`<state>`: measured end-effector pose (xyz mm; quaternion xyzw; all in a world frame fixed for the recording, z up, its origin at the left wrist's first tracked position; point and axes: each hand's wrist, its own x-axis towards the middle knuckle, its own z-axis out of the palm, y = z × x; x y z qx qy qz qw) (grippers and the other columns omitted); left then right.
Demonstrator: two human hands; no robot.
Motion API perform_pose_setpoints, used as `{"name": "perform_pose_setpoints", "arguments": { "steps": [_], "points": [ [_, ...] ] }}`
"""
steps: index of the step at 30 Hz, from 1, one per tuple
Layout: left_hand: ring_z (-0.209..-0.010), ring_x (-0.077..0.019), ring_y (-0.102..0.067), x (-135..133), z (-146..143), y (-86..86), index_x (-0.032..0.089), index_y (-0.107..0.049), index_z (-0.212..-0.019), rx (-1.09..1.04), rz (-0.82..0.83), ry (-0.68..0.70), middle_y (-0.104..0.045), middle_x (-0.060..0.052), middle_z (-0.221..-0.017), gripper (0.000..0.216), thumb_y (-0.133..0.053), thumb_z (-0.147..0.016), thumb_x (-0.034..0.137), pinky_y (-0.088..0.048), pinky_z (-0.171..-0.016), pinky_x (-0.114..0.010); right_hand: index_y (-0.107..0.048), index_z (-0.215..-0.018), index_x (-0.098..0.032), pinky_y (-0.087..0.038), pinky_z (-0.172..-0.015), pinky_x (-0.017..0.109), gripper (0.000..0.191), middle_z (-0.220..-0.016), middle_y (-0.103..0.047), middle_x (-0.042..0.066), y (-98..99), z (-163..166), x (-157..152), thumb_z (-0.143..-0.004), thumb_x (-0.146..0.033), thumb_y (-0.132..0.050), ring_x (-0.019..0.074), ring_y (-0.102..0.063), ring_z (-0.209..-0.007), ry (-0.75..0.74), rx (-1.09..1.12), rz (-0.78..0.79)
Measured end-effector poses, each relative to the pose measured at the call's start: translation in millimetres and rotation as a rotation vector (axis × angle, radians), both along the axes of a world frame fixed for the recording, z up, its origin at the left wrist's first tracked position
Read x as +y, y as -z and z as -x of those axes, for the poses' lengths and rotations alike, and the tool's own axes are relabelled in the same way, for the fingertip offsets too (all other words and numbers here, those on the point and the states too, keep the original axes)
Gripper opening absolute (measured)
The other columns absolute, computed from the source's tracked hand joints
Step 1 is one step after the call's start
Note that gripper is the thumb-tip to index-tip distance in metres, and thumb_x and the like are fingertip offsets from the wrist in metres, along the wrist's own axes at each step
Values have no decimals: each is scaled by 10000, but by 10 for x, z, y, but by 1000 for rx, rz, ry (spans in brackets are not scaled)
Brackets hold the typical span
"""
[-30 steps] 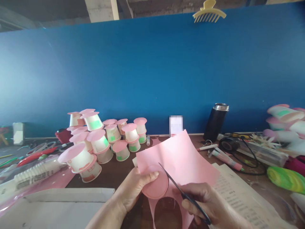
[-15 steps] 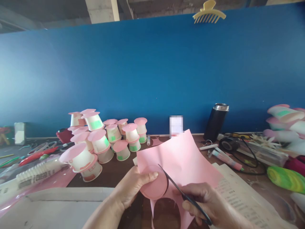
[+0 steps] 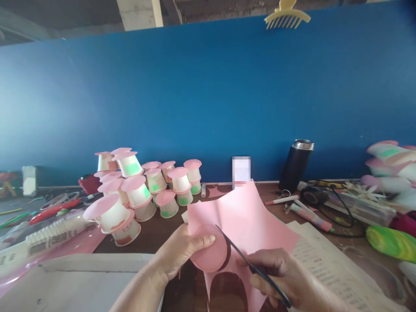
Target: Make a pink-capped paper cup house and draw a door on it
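My left hand [image 3: 182, 251] is closed on the pink paper [image 3: 256, 221], its thumb pressed flat over a round pink disc [image 3: 211, 255]. A curved gap runs along the disc's right edge, and its upper part still meets the sheet. Black-handled scissors [image 3: 235, 248] are in my right hand [image 3: 281, 268], fingers wrapped round the handles. Their blades point up and left, the tip near the disc's upper right edge. Below the disc, a large round hole opens in the sheet, showing the dark table [image 3: 188, 286].
Paper cups with pink disc tops [image 3: 136, 190] are stacked to the left, behind a white box [image 3: 97, 277]. At right stand a black bottle [image 3: 296, 167], markers [image 3: 310, 216], a cable and printed sheets [image 3: 334, 264]. A blue partition [image 3: 208, 95] rises behind.
The far part of the pink sheet has sunk a little and swung slightly left, baring more of a red-and-white marker. The scissors and both hands stay nearly in place.
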<state>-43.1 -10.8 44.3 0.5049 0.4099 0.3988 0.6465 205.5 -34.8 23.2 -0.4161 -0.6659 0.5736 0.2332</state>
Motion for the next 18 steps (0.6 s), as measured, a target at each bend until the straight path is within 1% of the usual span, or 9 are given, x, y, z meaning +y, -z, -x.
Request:
{"name": "perform_pose_setpoints", "arguments": {
  "steps": [1, 3, 6, 7, 11, 15, 18],
  "points": [
    [-1109, -365, -616, -2, -1, -5, 125, -692, -1127, -1, -7, 4, -711, -143, -1148, 426, -760, -750, 312, -454, -965, -459, -589, -687, -145, -332, -456, 201, 280, -575, -380, -66, 2, 5, -4, -846, -376, -603, 60, -389, -471, 8, -3, 7],
    [-1104, -361, -618, -7, -5, -13, 123, -691, -1132, 7, -16, 3, -715, -140, -1137, 431, -759, -752, 315, -459, -958, -448, -670, -807, -127, -332, -455, 202, 277, -544, -396, -70, 16, 11, -11, -831, -398, -620, 61, -384, -454, 36, -7, 29],
    [-1071, -343, -634, -18, -8, -18, 119, -689, -1131, 4, -9, 7, -724, -141, -1112, 419, -750, -765, 313, -462, -949, -431, -704, -1014, -113, -331, -460, 204, 382, -515, -439, -69, 43, 14, -14, -798, -423, -651, 61, -398, -435, 82, 8, 71],
    [-1064, -338, -637, -21, -8, -17, 118, -685, -1137, -9, -5, 14, -724, -143, -1113, 417, -746, -770, 307, -462, -948, -428, -706, -1035, -112, -333, -461, 204, 403, -516, -449, -66, 50, 15, -14, -791, -429, -656, 61, -401, -434, 90, 16, 76],
    [-1027, -337, -654, -23, -18, -1, 105, -684, -1121, -63, 20, 14, -725, -159, -1096, 400, -746, -769, 285, -468, -932, -434, -721, -1010, -131, -337, -448, 196, 407, -533, -422, -69, 75, 22, -10, -778, -463, -681, 61, -390, -447, 101, 45, 93],
    [-950, -330, -678, -11, -67, 28, 79, -700, -1057, -109, 56, -68, -742, -167, -1009, 376, -762, -754, 293, -491, -882, -428, -714, -1031, -137, -357, -449, 202, 493, -547, -407, -73, 151, 27, -1, -741, -536, -721, 62, -372, -453, 133, 76, 130],
    [-904, -292, -686, -16, -141, 51, 77, -704, -1041, -234, 81, -116, -742, -165, -995, 343, -736, -784, 301, -510, -833, -385, -692, -1093, -138, -341, -449, 208, 570, -561, -405, -72, 213, 29, 18, -744, -588, -709, 66, -368, -462, 160, 97, 128]
  ]
}}
